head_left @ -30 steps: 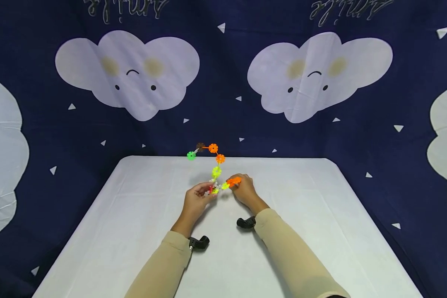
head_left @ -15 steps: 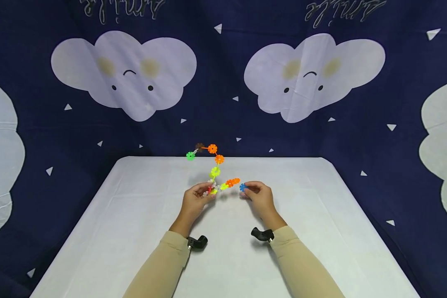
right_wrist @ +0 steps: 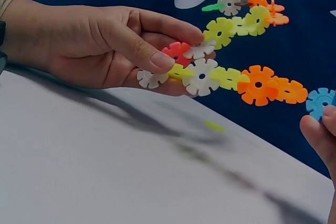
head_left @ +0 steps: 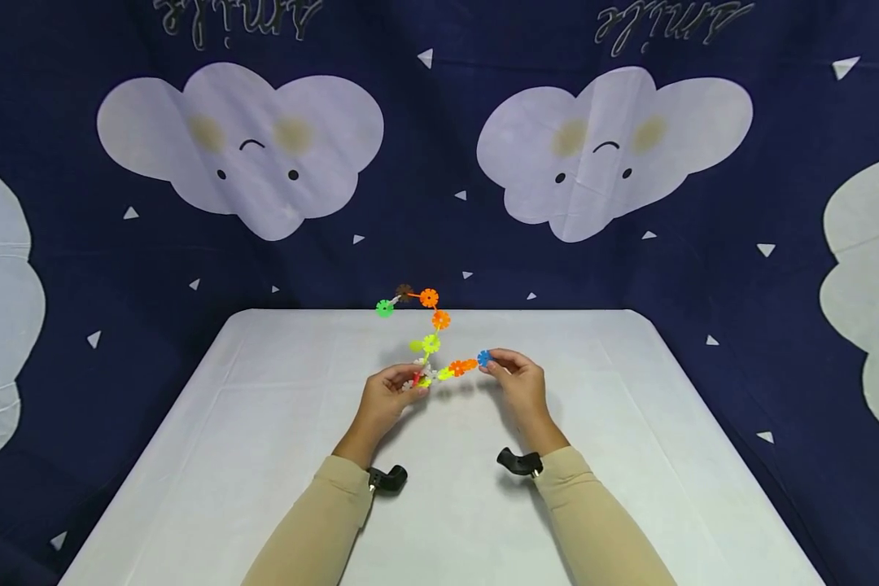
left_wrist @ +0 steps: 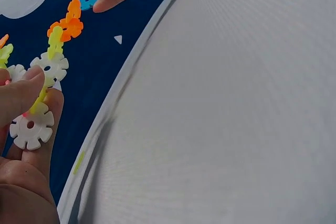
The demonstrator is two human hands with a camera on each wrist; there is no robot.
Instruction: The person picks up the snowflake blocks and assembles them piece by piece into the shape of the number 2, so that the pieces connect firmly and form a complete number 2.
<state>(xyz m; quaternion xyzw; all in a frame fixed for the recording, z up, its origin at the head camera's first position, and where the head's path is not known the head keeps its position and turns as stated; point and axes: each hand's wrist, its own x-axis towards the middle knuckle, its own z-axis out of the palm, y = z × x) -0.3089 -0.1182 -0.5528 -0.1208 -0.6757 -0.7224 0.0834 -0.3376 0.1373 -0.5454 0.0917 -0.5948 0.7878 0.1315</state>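
My left hand [head_left: 384, 404] grips a chain of notched plastic snowflake discs near its middle, thumb across it. A red disc [right_wrist: 176, 52] and several white discs [right_wrist: 202, 76] show around those fingers. One branch rises through yellow discs [head_left: 430, 343], orange and brown to a green disc [head_left: 384, 308]. The other reaches right through yellow to two orange discs [right_wrist: 258, 85]. Between thumb and fingertips my right hand [head_left: 523, 395] pinches a blue snowflake disc [right_wrist: 319, 103], its edge right at the last orange disc. The chain is held up over the table.
A loose yellow disc [right_wrist: 213, 126] lies on the white-covered table [head_left: 278, 456] behind the chain. A dark blue cloth [head_left: 439, 260] with white clouds hangs beyond the far edge. Black wrist-worn devices [head_left: 388, 479] stick out at both cuffs.
The right hand leaves the chain's orange end, shows at the right with the blue disc apart, then brings that disc up to the orange end. The chain shifts slightly right.
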